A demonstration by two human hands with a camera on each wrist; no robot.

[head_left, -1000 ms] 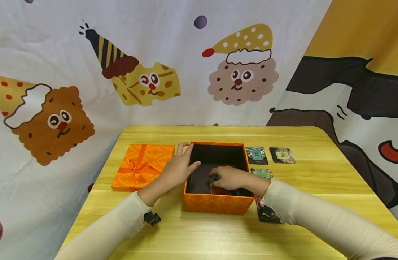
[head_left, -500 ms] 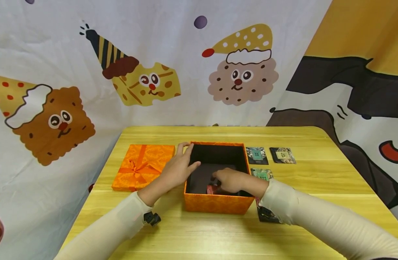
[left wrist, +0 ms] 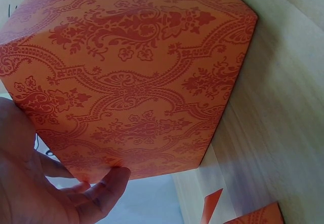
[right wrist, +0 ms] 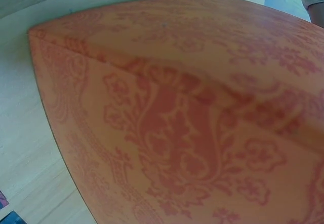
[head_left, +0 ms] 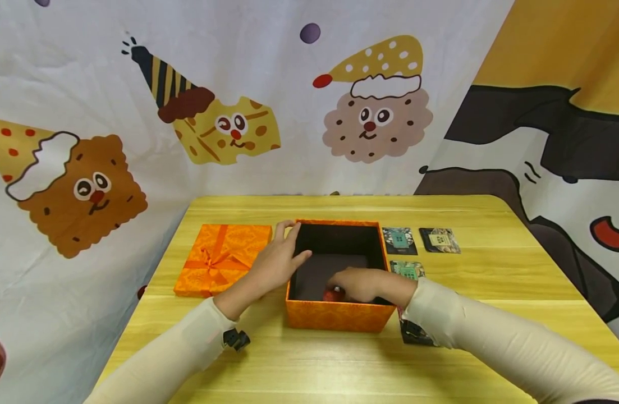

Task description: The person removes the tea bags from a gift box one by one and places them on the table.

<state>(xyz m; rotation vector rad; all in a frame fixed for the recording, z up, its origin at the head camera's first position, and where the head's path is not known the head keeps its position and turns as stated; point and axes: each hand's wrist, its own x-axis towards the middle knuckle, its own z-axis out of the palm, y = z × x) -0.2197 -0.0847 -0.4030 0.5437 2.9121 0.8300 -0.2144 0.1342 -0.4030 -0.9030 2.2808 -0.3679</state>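
An orange patterned gift box [head_left: 339, 317] with a dark inside stands without its lid at the table's middle. My left hand [head_left: 271, 260] holds its far left rim corner, thumb spread over the opening. In the left wrist view, the fingers of that left hand [left wrist: 66, 193] bend round the box's corner. My right hand [head_left: 358, 283] reaches down inside, near the front wall, fingers curled at a small shiny red thing [head_left: 332, 295], partly hidden by hand and wall. Only the outside of the box [right wrist: 177, 133] shows in the right wrist view, not the hand.
An orange lid [head_left: 223, 258] with a ribbon bow lies left of the box. Several flat dark packets with printed labels lie to the right, among them a teal-labelled one [head_left: 400, 240] and a cream-labelled one [head_left: 439, 240]. A cartoon-printed cloth [head_left: 299, 168] hangs behind.
My right hand has turned and shifted slightly within the box. The red thing, flat-looking half a second ago, now appears rounder at the fingers. The left hand and box stay put.
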